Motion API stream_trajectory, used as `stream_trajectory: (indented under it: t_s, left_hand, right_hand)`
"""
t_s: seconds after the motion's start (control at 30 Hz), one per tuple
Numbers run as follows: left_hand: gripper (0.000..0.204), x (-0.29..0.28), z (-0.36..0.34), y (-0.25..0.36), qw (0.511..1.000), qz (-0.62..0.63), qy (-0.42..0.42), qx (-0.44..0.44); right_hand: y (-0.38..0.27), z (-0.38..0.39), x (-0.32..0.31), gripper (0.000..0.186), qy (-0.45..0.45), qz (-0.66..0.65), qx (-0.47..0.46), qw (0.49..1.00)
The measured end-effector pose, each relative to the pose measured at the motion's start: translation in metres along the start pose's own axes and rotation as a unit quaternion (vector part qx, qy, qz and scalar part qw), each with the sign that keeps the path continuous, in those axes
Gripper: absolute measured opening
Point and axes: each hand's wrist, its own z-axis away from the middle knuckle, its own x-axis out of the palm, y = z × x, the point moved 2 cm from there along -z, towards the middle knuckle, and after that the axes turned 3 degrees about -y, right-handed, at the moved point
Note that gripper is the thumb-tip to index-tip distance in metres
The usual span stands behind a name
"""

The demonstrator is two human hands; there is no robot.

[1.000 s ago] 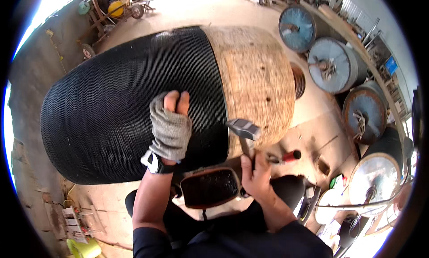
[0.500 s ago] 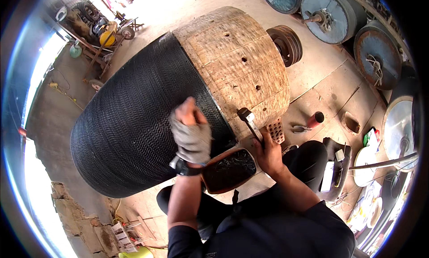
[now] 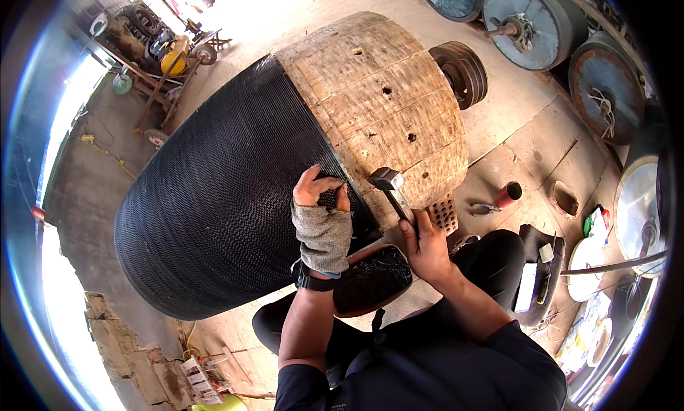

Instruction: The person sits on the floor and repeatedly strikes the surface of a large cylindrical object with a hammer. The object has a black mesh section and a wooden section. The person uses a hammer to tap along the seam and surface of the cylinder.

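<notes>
A large drum lies crosswise before me, its left part wrapped in ribbed black material [image 3: 206,190], its right part bare, pale wood [image 3: 377,69] with several holes. My left hand [image 3: 320,222], in a grey fingerless glove, rests at the border between the two, fingers curled and pinched together on something too small to make out. My right hand [image 3: 426,247] grips a hammer [image 3: 387,179] by its handle, the head raised beside my left fingertips over the border. Below the drum, between my arms, sits a dark oblong container [image 3: 374,283], partly hidden by my left arm.
Grooved pulley [image 3: 467,80] on the drum's right end; metal drums [image 3: 527,26] line the right side. A red can [image 3: 508,194], a perforated brick [image 3: 443,213] and a padded mat with small items [image 3: 538,283] lie to my right. Wheeled machinery [image 3: 171,58] stands back left.
The whole view has swung since a second ago. In the last half second my left hand has shifted right to the border, fingers curling there; the hammer remains raised in my right hand.
</notes>
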Motion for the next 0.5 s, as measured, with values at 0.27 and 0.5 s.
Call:
stream_trajectory:
  t_s: [0.27, 0.5]
  left_hand:
    - [0.061, 0.005, -0.007, 0.013, 0.997, -0.060, -0.038, -0.004]
    - [0.069, 0.019, -0.007, 0.017, 0.993, -0.058, -0.052, -0.092]
  right_hand:
    - [-0.012, -0.007, -0.004, 0.024, 0.004, 0.001, -0.015, 1.000]
    - [-0.026, -0.015, -0.009, 0.025, -0.043, 0.064, -0.029, 0.997]
